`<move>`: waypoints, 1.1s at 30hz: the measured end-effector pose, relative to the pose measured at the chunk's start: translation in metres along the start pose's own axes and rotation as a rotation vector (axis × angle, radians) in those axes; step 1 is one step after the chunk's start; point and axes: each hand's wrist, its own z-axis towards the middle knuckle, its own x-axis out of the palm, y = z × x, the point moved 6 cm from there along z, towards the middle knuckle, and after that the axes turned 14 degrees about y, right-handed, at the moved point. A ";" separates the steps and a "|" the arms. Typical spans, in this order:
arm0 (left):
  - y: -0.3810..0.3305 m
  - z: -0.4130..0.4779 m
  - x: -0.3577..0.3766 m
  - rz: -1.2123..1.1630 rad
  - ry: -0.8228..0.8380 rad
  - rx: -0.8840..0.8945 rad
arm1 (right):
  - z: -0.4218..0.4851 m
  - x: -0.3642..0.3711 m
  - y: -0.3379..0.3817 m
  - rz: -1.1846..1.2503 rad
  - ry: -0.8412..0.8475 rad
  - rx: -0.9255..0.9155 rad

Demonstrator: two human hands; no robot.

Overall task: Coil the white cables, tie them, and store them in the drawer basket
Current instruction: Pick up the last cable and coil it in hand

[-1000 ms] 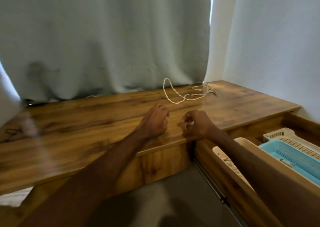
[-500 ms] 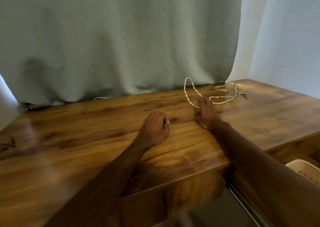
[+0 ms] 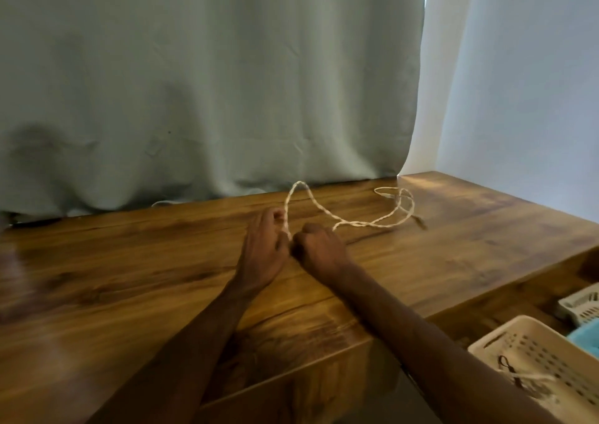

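A white braided cable (image 3: 355,222) lies loose on the wooden desk (image 3: 129,287), looping back toward the curtain and ending in a small tangle at the far right. My right hand (image 3: 319,250) is closed in a fist around the cable's near end. My left hand (image 3: 264,250) is right beside it, fingers curled, with a strand of the cable running up past its fingertips. The cream drawer basket (image 3: 531,355) sits at the lower right and holds a tied white cable (image 3: 525,376).
A grey-green curtain (image 3: 210,83) hangs along the desk's back edge. A pale wall (image 3: 534,83) stands at the right. The open drawer also holds a white basket (image 3: 583,305) and a blue one (image 3: 586,336).
My right hand has pulled back from the cable's loop and closed on its end. My left hand has moved forward next to it. The view has swung right, showing the drawer baskets again.
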 end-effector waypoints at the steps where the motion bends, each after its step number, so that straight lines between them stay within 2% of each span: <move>1: 0.001 0.000 -0.004 -0.018 -0.044 0.004 | -0.003 -0.001 0.009 0.063 -0.013 -0.080; 3: 0.008 0.000 -0.005 0.015 -0.041 -0.021 | -0.009 -0.003 0.016 0.121 -0.052 -0.172; 5: 0.018 0.001 0.002 0.059 0.052 -0.081 | -0.014 -0.011 0.004 0.140 -0.138 -0.108; 7: 0.024 0.000 0.010 0.098 0.130 -0.134 | -0.021 -0.023 -0.026 0.112 -0.261 0.115; 9: 0.026 -0.001 0.013 0.137 0.155 -0.136 | -0.029 -0.036 -0.066 0.059 -0.346 0.419; 12: 0.024 -0.002 0.013 0.179 0.155 -0.127 | -0.043 -0.044 -0.120 0.075 -0.335 0.813; 14: 0.024 -0.002 0.015 0.219 0.149 -0.122 | -0.048 -0.040 -0.146 0.159 -0.288 0.951; 16: 0.026 -0.002 0.017 0.238 0.144 -0.117 | -0.045 -0.037 -0.165 0.316 -0.269 1.004; 18: 0.026 0.000 0.018 0.230 0.139 -0.108 | -0.035 -0.042 -0.175 0.480 -0.264 1.005; 20: 0.026 0.003 0.019 0.233 0.156 -0.107 | -0.018 -0.050 -0.177 0.548 -0.314 0.923; 22: 0.026 0.005 0.021 0.238 0.177 -0.123 | 0.000 -0.059 -0.169 0.611 -0.406 0.759; 24: 0.026 0.004 0.020 0.221 0.176 -0.140 | 0.020 -0.061 -0.152 0.784 -0.428 0.563; 27: 0.028 0.003 0.013 0.137 0.136 -0.205 | 0.038 -0.067 -0.125 1.138 -0.373 0.369; 33: 0.032 0.001 0.006 -0.149 0.096 -0.295 | 0.043 -0.040 -0.108 1.774 -0.165 0.347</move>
